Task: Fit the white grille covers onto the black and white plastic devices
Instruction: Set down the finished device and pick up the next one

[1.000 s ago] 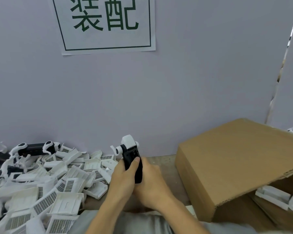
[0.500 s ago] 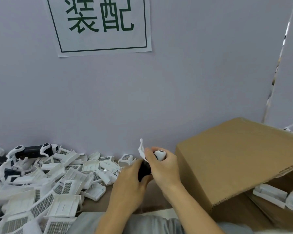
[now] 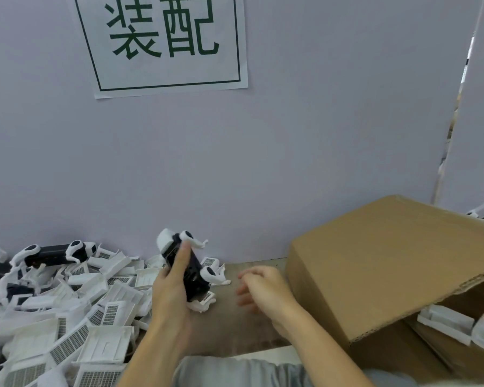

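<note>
The left hand (image 3: 171, 286) is gripping a device (image 3: 185, 270), fingers curled round its black body, holding it tilted above the table (image 3: 236, 328). The device is oblong, glossy black plastic, with rounded white caps and thin white hooked arms projecting at both ends. The right hand (image 3: 263, 289) is hovering just beside it, fingers apart and loosely bent, holding nothing; its outline is blurred.

A heap of covers (image 3: 67, 325) is lying on the left of the table: flat, rectangular, matte white plastic, each bearing a fine grille panel, stacked at random angles. A second device (image 3: 55, 254) is resting on the back of the heap against the wall (image 3: 291, 149).

A box (image 3: 375, 263) of brown corrugated cardboard is standing at the right, its flap raised; more white parts (image 3: 456, 325) are lying inside.

A white paper sign (image 3: 165, 43) is hanging on the pale wall, with a dark green border and the characters "装配"
</note>
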